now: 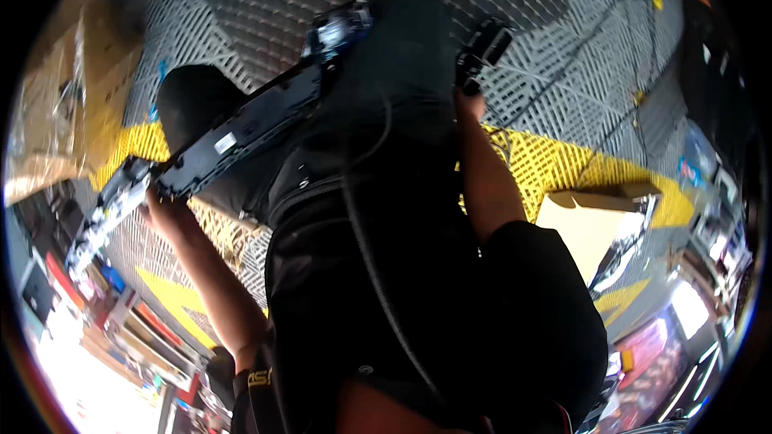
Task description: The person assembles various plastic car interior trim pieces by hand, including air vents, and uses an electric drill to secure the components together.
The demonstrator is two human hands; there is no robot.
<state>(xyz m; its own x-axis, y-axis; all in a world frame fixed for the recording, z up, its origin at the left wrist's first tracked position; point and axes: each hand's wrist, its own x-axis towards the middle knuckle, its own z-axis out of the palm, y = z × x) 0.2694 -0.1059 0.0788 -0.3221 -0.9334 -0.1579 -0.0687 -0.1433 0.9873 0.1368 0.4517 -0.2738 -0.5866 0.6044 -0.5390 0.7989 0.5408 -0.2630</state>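
Black plastic, by its look, made up the long bar that lay slantwise over our bent left leg, a small white label on its flat face and a pale, shiny piece by its lower end. Our left hand was at that lower end, its fingers apparently closed on the edge, though the bar hid most of them. Our right hand, well apart from it beyond the other leg, seemed to be wrapped around the near end of a black tool; its fingertips were lost in the dark, and we could not tell exactly what tool it was. As for progress, the bar was already propped up off the patterned mat, and a bright fitting sat at its upper part, too blurred for us to say whether it was fastened. A trouser leg covered the stretch beyond, so we could not judge whether that end was finished. The tool stood clear of the bar, so we reckoned that the handling was under way rather than complete; how much was left did not show. An open cardboard box lay to our right, on the yellow and grey floor tiles.
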